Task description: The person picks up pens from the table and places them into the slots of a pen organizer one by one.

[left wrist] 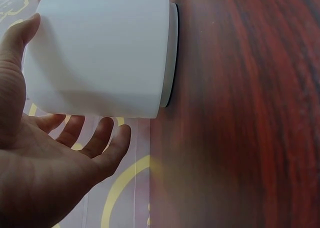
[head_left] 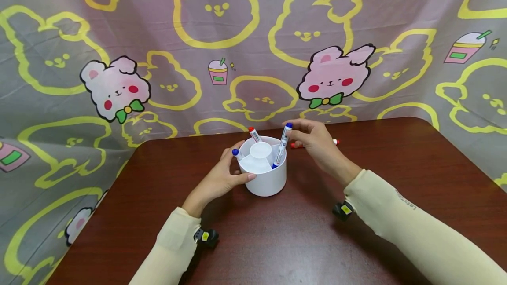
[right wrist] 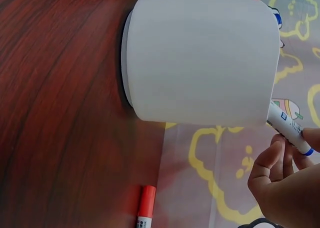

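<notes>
On a table before a curtain, the left hand grips a white holder — apparently steadying it — while the right hand pinches a marker high, leaving its lower end at the rim.

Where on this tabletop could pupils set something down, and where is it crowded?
Free: the tabletop between the sleeves, before the white organizer; also right of the loose red marker. Crowded: the organizer's rim, with other markers, left hand and right hand.

“Let's” on the right sleeve; blue-capped marker's print too small.
</notes>
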Demonstrator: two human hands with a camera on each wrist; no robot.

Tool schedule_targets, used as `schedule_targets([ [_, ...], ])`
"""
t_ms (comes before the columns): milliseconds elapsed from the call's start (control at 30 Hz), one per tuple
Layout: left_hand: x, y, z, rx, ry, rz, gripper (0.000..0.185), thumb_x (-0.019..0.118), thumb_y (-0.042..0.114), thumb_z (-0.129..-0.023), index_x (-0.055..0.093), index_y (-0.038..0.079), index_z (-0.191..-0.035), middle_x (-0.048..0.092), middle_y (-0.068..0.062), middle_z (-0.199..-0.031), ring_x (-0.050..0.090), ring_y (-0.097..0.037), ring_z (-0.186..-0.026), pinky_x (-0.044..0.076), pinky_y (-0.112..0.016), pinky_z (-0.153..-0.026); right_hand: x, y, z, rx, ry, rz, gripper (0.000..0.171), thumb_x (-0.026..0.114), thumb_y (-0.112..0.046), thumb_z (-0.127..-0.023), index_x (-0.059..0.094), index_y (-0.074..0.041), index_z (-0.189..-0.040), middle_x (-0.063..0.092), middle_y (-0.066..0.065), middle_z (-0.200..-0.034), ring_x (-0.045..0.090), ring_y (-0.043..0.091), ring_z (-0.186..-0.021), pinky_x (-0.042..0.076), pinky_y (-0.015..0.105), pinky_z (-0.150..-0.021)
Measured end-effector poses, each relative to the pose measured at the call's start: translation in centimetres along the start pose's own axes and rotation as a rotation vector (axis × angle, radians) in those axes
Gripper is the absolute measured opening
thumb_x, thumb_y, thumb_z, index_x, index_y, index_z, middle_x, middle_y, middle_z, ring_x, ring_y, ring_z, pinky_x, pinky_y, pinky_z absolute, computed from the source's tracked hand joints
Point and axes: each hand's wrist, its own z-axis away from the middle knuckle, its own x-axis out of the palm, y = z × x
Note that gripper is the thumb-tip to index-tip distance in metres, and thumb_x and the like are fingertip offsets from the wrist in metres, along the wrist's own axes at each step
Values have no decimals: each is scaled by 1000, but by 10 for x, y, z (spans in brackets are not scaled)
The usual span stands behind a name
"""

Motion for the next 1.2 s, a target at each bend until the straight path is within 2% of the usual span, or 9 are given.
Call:
schedule_targets([
  [233, 0, 0, 0, 0, 1, -9, 96, 85, 20, -90, 27, 25, -166, 29, -11, -160, 40, -32, -143, 45, -54, -116, 5, 3, -1, 7, 3, 28, 33, 68, -12, -101, 66, 0, -131, 66, 4, -111, 60, 14, -86, 54, 24, -74],
  [333, -1, 1, 1, -6, 0, -12, 95, 85, 22, -90, 26, 25, -165, 29, -10, -161, 39, -32, -144, 45, -54, -117, 7, 5, -1, -1, -1, 31, 33, 67, -10, -101, 64, 1, -131, 64, 6, -110, 61, 13, -87, 54, 25, -74],
  [633, 0, 2, 2, 10, -18, 19, 92, 83, 21, -91, 25, 24, -163, 40, -10, -161, 43, -36, -145, 44, -55, -116, 10, 8, -1, 2, -12, 66, 30, 66, -8, -101, 63, 0, -130, 62, 6, -106, 61, 18, -94, 54, 27, -76],
  [900, 0, 2, 2, -7, -15, 13, 91, 83, 22, -92, 26, 25, -162, 42, -13, -158, 50, -37, -137, 52, -50, -108, 13, 8, -1, -4, -3, 89, 29, 67, -7, -100, 64, 3, -127, 62, 4, -102, 57, 17, -84, 49, 23, -68],
  [1200, -1, 2, 2, 5, -17, 18, 92, 84, 21, -91, 26, 25, -162, 42, -12, -158, 47, -36, -140, 49, -52, -112, 16, 8, 0, 25, 0, 115, 25, 66, -5, -100, 65, 3, -124, 62, 5, -102, 56, 17, -82, 48, 22, -66],
])
